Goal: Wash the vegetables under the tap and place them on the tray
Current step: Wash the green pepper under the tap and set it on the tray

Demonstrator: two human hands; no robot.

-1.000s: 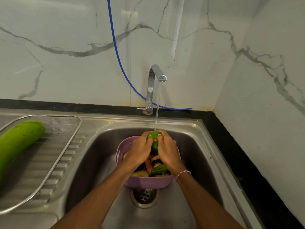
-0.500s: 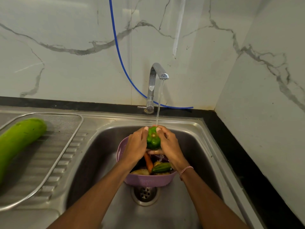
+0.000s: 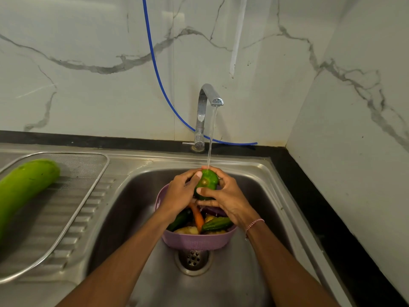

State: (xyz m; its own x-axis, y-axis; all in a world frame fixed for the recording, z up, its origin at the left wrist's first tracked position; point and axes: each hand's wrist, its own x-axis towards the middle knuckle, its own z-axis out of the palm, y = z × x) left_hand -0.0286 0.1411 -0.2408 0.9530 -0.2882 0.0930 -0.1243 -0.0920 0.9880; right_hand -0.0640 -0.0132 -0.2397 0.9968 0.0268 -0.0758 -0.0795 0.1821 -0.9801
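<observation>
A green capsicum [image 3: 208, 181] sits between the two grips, right under the thin stream of water [image 3: 210, 138] falling from the tap [image 3: 204, 111]. The left grip [image 3: 179, 193] curls round its left side, thumb laid up along the skin. The right grip [image 3: 228, 198] wraps its right and lower side, thumb across the front (so both are clenched on the one vegetable). The capsicum is held above the far rim of a purple basket [image 3: 194, 240], which stands in the sink [image 3: 132, 207] just behind the drain [image 3: 193, 259] and holds a carrot [image 3: 197, 217] among other vegetables. Well apart on the left, a long green gourd [image 3: 24, 185] lies on the tray [image 3: 106, 165].
</observation>
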